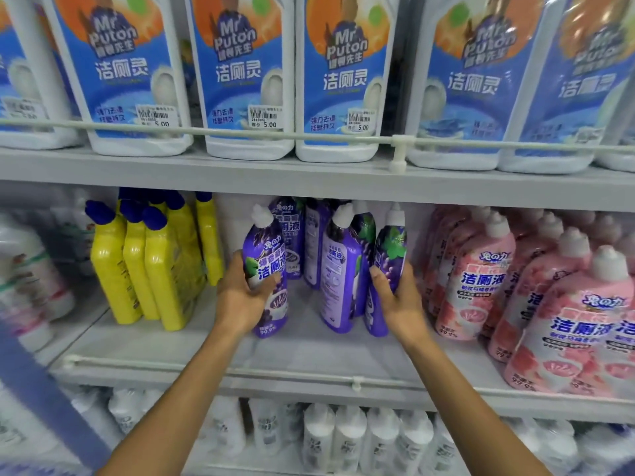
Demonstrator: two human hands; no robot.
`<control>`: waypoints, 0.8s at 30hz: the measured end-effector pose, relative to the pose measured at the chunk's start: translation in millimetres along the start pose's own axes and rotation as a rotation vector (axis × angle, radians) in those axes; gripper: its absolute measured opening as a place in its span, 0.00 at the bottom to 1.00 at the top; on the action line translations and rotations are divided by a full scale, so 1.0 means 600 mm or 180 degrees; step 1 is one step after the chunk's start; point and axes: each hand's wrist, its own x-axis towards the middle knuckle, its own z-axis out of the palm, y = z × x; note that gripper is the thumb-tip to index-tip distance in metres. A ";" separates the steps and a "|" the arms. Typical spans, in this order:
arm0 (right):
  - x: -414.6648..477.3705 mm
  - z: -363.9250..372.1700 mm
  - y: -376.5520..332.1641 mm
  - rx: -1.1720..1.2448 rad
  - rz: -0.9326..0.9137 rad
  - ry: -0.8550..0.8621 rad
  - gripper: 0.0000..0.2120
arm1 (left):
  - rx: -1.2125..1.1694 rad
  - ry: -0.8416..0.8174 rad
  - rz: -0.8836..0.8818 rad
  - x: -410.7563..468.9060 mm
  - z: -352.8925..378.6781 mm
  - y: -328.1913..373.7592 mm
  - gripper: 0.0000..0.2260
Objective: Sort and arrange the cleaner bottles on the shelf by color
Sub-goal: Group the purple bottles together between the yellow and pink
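Note:
On the middle shelf (192,352) stand three colour groups. Several yellow bottles (161,269) with blue caps are at the left, several purple bottles (340,269) in the middle, and several pink bottles (481,280) at the right. My left hand (240,297) grips a purple bottle (266,269) with a white cap, standing upright at the left of the purple group. My right hand (398,300) holds another purple bottle (388,266) at the right of that group, beside the pink ones.
The upper shelf (309,173) carries large white bottles with blue labels (244,80) behind a rail (275,134). White bottles (347,438) fill the lower shelf. More white bottles (31,269) stand at the far left. A front rail (240,371) edges the middle shelf.

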 end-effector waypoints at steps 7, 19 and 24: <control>0.002 0.004 0.015 -0.0097 0.0029 0.0013 0.13 | 0.0500 0.0579 0.0000 0.033 -0.056 -0.014 0.21; 0.004 0.001 0.023 -0.0185 0.0004 -0.0012 0.15 | 0.0967 0.1400 0.1025 0.005 -0.022 0.023 0.30; 0.006 0.003 0.027 -0.0227 -0.0030 0.0050 0.18 | 0.0457 0.0231 0.1052 -0.039 0.058 0.087 0.42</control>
